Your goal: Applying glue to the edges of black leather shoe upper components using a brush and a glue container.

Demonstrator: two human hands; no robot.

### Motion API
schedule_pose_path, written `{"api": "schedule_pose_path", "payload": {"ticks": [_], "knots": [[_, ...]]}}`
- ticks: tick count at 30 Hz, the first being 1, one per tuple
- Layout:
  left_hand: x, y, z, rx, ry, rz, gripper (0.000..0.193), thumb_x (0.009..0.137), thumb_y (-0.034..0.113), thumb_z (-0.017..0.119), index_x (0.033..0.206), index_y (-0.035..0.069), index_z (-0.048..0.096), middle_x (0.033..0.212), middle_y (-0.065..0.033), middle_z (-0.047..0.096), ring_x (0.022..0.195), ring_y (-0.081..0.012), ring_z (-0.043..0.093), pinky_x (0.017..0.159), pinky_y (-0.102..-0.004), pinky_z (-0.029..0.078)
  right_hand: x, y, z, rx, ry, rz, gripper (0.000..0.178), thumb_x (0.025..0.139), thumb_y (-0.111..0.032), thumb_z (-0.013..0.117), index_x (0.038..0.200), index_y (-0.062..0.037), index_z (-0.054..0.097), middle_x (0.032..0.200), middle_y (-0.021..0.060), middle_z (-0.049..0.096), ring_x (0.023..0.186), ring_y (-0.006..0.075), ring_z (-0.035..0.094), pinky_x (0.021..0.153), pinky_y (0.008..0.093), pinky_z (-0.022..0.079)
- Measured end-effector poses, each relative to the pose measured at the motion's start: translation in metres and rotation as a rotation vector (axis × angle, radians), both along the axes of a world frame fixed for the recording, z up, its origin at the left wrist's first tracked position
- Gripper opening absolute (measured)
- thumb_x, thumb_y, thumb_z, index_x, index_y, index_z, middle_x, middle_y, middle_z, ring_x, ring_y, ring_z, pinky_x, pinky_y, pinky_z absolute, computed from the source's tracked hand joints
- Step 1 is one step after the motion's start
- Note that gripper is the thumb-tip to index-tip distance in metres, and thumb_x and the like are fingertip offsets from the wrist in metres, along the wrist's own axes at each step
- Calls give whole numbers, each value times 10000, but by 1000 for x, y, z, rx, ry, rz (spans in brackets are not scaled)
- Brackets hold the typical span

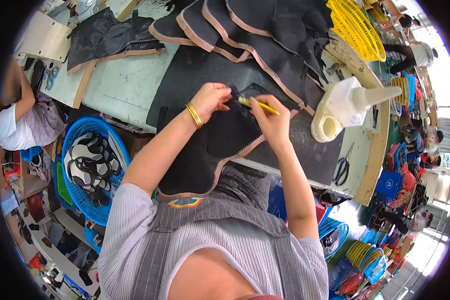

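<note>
A black leather-like piece (195, 162) with a tan, stitched edge lies over the front of the table and hangs toward my lap. At its far side my left hand (212, 102), with gold bangles at the wrist, pinches its dark edge between thumb and fingers. My right hand (274, 122) grips a small brush (268, 108) with a yellow handle. The pale bristle end points left, against or just over the black material; actual contact is unclear. To the right of this hand stands a white bottle (352, 102) with a long spout and an open round cup, smeared with glue-like residue.
Several similar black pieces (265, 47) overlap at the back, and another stack (107, 40) sits at far left. Scissors (341, 171) lie at right near the raised wooden table edge (377, 155). A yellow basket (355, 30) and blue basket (102, 212) flank the table; a person (22, 115) sits left.
</note>
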State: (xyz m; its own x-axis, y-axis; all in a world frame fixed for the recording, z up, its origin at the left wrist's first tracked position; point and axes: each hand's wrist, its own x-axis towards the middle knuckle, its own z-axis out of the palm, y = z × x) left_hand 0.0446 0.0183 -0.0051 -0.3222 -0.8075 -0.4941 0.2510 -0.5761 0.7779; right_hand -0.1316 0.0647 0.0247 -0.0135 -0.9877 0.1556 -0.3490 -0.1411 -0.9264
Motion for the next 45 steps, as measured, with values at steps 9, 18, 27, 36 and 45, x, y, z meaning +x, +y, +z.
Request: {"api": "schedule_pose_path", "payload": {"ticks": [9,18,27,36,45], "knots": [[5,-5,-4,53,89,70,78,840,149,579,835,71,570,776,-17,595,690,-79,566,567,-219,474,-5,0,23,166,-238,-47,115,838,-90,602,860,23,604,761,41,606,662,94,577,617,212,485],[11,-5,-11,77,257,4,105,847,145,583,905,58,599,798,7,596,697,-68,559,606,-215,472,17,-62,38,-218,229,372,82,714,1,635,777,6,583,732,98,590,672,174,595,629,257,461],[11,-2,-13,42,285,-28,131,846,141,581,929,40,590,833,-1,599,755,-73,568,631,-236,486,10,-61,48,-281,373,292,62,730,-3,626,774,15,587,727,90,591,650,147,575,610,250,457],[18,6,54,-876,-448,-102,164,842,153,589,863,-3,635,674,13,597,593,-25,497,531,-195,413,-51,49,103,-131,-116,-93,127,844,-59,541,860,60,584,871,138,619,664,157,597,578,226,481],[-13,-84,-18,-962,-770,130,209,826,192,589,865,-6,641,705,-81,649,611,-113,617,571,-250,486,-9,-34,14,-163,154,-96,151,809,-150,640,815,1,623,685,31,605,626,57,520,543,210,410]]}}
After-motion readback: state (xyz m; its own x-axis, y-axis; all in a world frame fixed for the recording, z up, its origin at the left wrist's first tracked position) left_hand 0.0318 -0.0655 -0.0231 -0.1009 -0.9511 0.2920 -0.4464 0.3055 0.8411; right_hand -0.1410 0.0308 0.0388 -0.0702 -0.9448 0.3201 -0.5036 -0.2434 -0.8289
